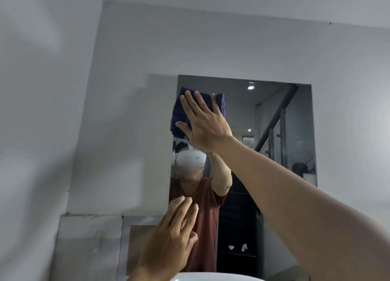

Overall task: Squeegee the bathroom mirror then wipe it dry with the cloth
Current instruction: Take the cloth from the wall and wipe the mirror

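Note:
The bathroom mirror [274, 154] hangs on the grey wall ahead and reflects a person in a red shirt and a stair rail. My right hand [202, 122] presses a folded dark blue cloth [179, 112] flat against the upper left part of the glass, fingers spread over it. My left hand [175, 234] is raised lower down, near the mirror's lower left area, fingers loosely apart and holding nothing. No squeegee is in view.
A white basin rim [211, 277] shows at the bottom edge. A tiled panel [88, 238] covers the wall at lower left. The grey side wall [42, 112] stands close on the left.

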Demonstrator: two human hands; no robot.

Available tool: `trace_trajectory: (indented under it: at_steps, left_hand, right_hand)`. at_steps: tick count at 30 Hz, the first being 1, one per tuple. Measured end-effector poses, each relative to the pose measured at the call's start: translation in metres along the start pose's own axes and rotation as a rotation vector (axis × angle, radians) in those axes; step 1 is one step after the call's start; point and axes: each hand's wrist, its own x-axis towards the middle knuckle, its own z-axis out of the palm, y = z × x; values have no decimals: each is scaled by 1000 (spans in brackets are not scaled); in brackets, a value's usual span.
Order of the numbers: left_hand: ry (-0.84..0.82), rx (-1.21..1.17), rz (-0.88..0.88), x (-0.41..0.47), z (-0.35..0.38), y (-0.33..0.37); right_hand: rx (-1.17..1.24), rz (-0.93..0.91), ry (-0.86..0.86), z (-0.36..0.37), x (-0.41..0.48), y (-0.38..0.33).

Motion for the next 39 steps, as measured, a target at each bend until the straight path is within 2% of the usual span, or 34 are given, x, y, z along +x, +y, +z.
trace_trajectory:
  at_steps: [6,9,18,27,31,39]
  left_hand:
    - [-24,-9,-19,0,1,1]
    - [-25,-1,-18,-2,3,0]
    - [-44,0,-45,2,-6,7]
    - [-172,-78,-141,22,-25,13]
    - [-226,-75,-112,38,-35,9]
    - [-224,-6,-88,42,-38,9]
  right_hand:
    - [-50,-177,-35,5,-28,-8]
    - [-53,-197,-43,9,-47,-7]
    - [-42,-97,-62,8,-86,27]
    - [-41,41,-69,5,-122,72]
    - [-22,104,-51,7,-134,81]
    - [9,230,-33,11,-155,101]
